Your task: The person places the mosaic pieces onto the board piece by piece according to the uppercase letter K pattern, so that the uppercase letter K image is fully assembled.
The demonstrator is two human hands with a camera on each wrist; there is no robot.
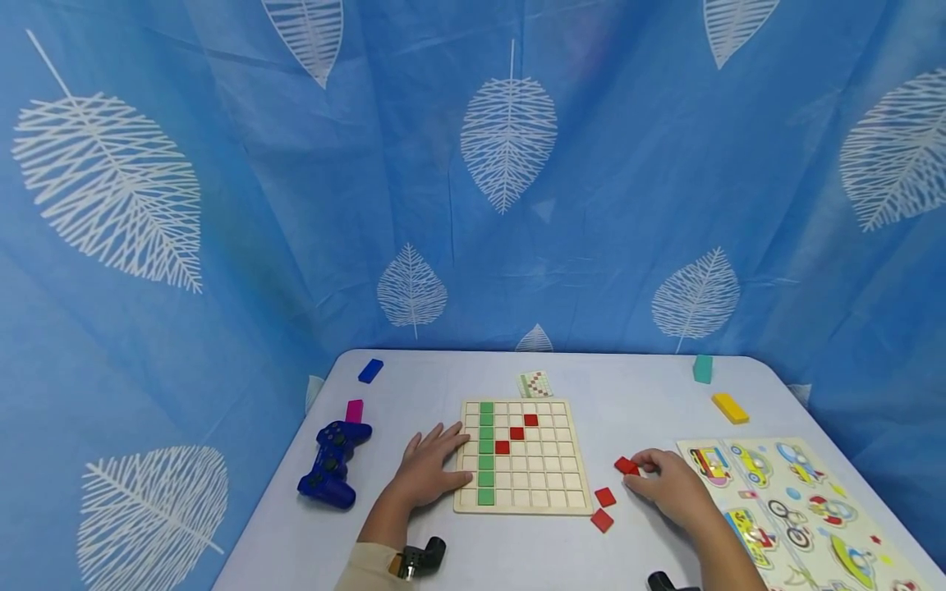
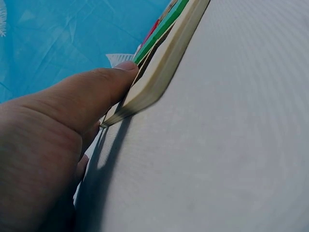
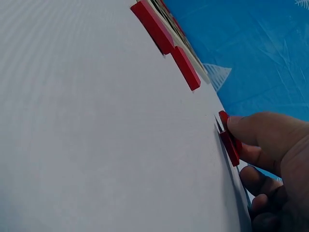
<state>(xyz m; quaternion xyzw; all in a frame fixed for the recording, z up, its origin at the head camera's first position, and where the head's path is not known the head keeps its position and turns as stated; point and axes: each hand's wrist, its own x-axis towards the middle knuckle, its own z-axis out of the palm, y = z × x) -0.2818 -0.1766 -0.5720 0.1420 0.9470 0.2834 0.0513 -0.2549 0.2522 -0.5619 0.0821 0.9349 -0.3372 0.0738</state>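
A wooden grid board [image 1: 522, 506] lies flat on the table, with a column of green tiles [image 1: 485, 462] on its left side and three red tiles set diagonally, the middle one [image 1: 516, 433] among them. My left hand [image 1: 424, 469] rests at the board's left edge, fingers spread, thumb tip [image 2: 126, 65] on the rim. To the right of the board, my right hand [image 1: 668, 484] pinches a red tile [image 3: 223, 117] between thumb and finger. Another red tile [image 3: 229, 149] sits right against it, low by the tabletop. Two loose red tiles, one [image 1: 605, 497] farther back and one [image 1: 602, 520] nearer, lie beside the board.
A small pattern card [image 1: 535, 384] lies behind the board. At the left are a blue game controller [image 1: 329, 466], a pink block [image 1: 355, 410] and a blue block [image 1: 371, 371]. At the right are a teal block [image 1: 703, 368], a yellow block [image 1: 730, 408] and a picture puzzle board [image 1: 769, 492].
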